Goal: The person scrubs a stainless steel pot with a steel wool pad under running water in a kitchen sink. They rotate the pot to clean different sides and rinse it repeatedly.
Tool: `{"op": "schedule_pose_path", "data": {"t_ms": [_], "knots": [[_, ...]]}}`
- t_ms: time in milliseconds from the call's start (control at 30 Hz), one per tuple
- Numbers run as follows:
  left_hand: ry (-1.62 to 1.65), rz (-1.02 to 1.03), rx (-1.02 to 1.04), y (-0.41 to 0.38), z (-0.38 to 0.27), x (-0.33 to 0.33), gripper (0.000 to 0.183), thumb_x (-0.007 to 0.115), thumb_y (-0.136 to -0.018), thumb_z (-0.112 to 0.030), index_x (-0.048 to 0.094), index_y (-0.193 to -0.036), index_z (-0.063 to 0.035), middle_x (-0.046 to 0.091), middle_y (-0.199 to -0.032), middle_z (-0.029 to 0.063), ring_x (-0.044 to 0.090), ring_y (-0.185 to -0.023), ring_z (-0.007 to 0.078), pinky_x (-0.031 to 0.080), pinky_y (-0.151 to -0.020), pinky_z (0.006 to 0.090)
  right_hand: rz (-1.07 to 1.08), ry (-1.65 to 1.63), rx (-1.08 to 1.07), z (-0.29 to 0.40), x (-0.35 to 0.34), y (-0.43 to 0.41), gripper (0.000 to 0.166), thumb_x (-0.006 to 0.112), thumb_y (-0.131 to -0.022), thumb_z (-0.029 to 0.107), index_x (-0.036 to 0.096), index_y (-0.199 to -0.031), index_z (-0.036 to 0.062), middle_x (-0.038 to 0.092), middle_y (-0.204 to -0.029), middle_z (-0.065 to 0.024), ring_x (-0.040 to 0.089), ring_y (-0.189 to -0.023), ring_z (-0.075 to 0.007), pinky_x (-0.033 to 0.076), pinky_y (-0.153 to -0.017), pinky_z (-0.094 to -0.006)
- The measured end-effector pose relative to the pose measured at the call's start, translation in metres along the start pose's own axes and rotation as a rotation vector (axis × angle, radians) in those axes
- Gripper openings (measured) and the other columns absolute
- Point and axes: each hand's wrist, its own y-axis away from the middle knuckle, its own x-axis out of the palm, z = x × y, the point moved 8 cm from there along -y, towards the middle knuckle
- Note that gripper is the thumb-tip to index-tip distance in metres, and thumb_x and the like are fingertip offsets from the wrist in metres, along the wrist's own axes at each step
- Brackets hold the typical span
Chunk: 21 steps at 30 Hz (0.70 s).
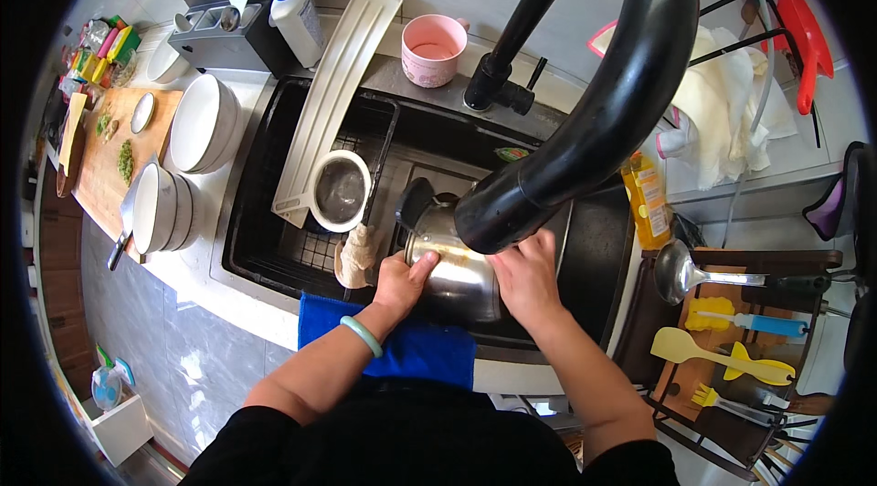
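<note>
A stainless-steel pot point(459, 284) with a black handle point(414, 204) is tilted on its side in the black sink point(596, 267). My left hand point(401, 284) grips its left side, thumb lying along the metal. Against the right side of the pot, the fingers of my right hand point(531, 277) are curled; whether they pinch something is hidden. Directly above hangs the spray head of the black faucet point(507, 212), covering part of the pot. No water stream can be made out. Left of the pot are a white-rimmed strainer point(340, 191) and a beige, knobbly item point(357, 256).
A long, pale ridged tray point(336, 102) leans across the sink's left part. Stacked white bowls point(205, 123), a knife point(127, 219) and a wooden cutting board point(144, 136) lie leftward. A pink mug point(433, 51) stands behind. A ladle point(675, 273) and utensil rack point(692, 363) are right.
</note>
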Motion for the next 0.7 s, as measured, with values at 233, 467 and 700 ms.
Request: {"op": "schedule_pose_path", "data": {"t_ms": [233, 467, 700], "knots": [[-0.093, 0.070, 0.090, 0.004, -0.019, 0.005, 0.046, 0.068, -0.084, -0.040, 0.065, -0.094, 0.0052, 0.068, -0.079, 0.0129, 0.061, -0.073, 0.0151, 0.050, -0.069, 0.0324, 0.007, 0.003, -0.042, 0.015, -0.012, 0.040, 0.031, 0.074, -0.072, 0.010, 0.068, -0.102, 0.0104, 0.056, -0.098, -0.0059, 0.048, -0.092, -0.0304, 0.045, -0.079, -0.0368], [-0.454, 0.187, 0.184, -0.017, -0.070, -0.020, 0.062, 0.051, -0.090, -0.053, 0.063, -0.090, 0.0083, 0.065, -0.076, 0.0239, 0.064, -0.075, 0.0308, 0.049, -0.071, 0.0389, -0.047, -0.231, 0.190, -0.033, -0.006, 0.005, 0.018, 0.069, -0.079, 0.015, 0.072, -0.097, 0.0131, 0.060, -0.108, -0.0069, 0.049, -0.104, -0.0287, 0.042, -0.091, -0.0377], [-0.481, 0.234, -0.047, -0.017, -0.075, -0.026, 0.059, 0.053, -0.091, -0.049, 0.060, -0.099, 0.0089, 0.065, -0.086, 0.0182, 0.061, -0.083, 0.0222, 0.048, -0.076, 0.0347, 0.000, -0.411, 0.325, -0.049, 0.018, -0.011, 0.013, 0.068, -0.080, 0.019, 0.070, -0.090, 0.0098, 0.064, -0.099, -0.0072, 0.054, -0.100, -0.0281, 0.040, -0.090, -0.0355]]}}
